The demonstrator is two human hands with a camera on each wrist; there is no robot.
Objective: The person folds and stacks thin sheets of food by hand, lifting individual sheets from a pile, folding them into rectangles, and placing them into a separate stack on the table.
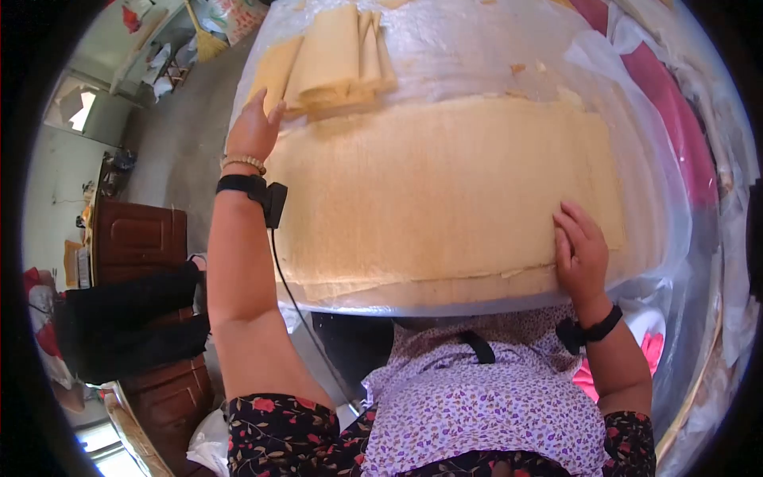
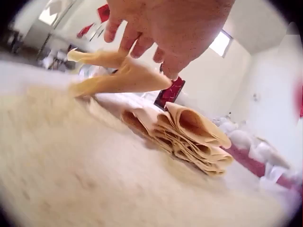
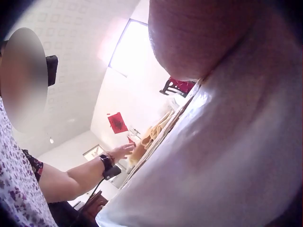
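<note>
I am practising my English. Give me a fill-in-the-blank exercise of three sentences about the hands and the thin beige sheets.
1. The table cover under the large beige sheet is clear ____.
2. The right hand lies flat on this sheet, while the left hand lifts one far ____ of it.
3. Beyond the left hand, the stack of sheets lies ____, not spread out.

Missing words: plastic; corner; folded.

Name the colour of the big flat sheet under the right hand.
Pale yellowish tan; the sheet shows best in the head view.
</note>
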